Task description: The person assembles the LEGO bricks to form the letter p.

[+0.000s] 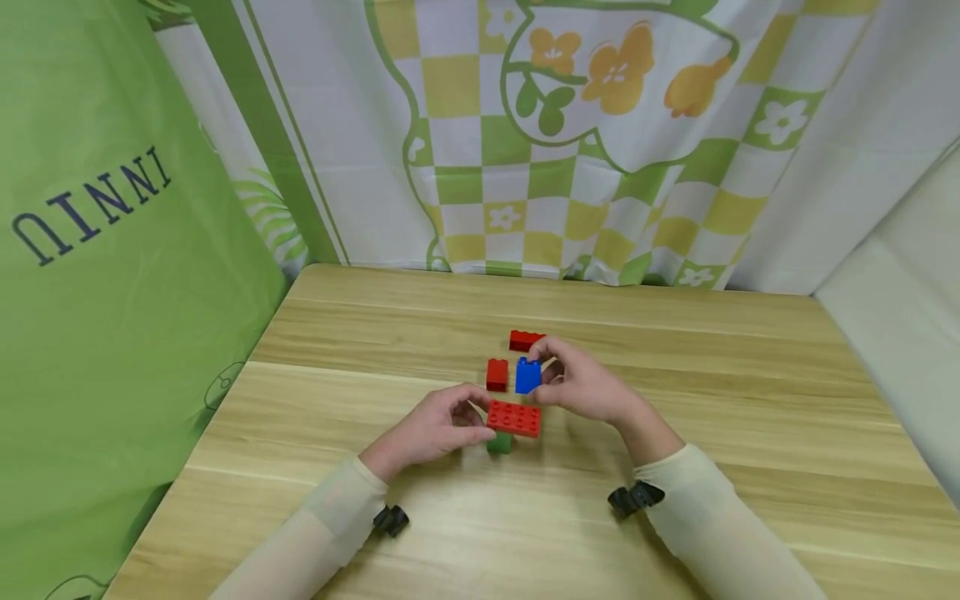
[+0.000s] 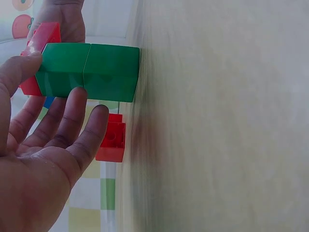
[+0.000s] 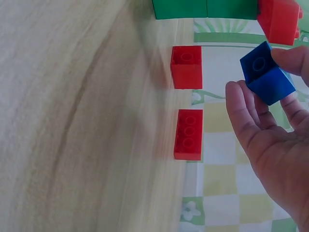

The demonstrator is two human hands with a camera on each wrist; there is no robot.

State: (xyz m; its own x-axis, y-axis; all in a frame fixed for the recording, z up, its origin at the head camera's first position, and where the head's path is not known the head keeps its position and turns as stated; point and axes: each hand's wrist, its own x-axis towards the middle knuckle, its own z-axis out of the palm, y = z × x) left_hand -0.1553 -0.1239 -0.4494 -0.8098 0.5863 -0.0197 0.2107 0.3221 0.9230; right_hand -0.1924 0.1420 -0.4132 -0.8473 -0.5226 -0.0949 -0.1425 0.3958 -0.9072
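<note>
Right grip (image 1: pixel 588 387) pinches a blue block (image 1: pixel 528 377) above the woodgrain counter (image 1: pixel 405 333); left grip (image 1: pixel 435 423), kinda splayed, has a studded red brick (image 1: pixel 514 419) pinched atop smooth green blocks (image 2: pixel 108 72).

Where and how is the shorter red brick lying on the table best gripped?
Probably by its left and right walls, pinched from above. The shorter red brick lies on its side on the table, studs toward the curtain and hollow underside facing away from it, so those solid walls stand upright, with nothing on top.
</note>
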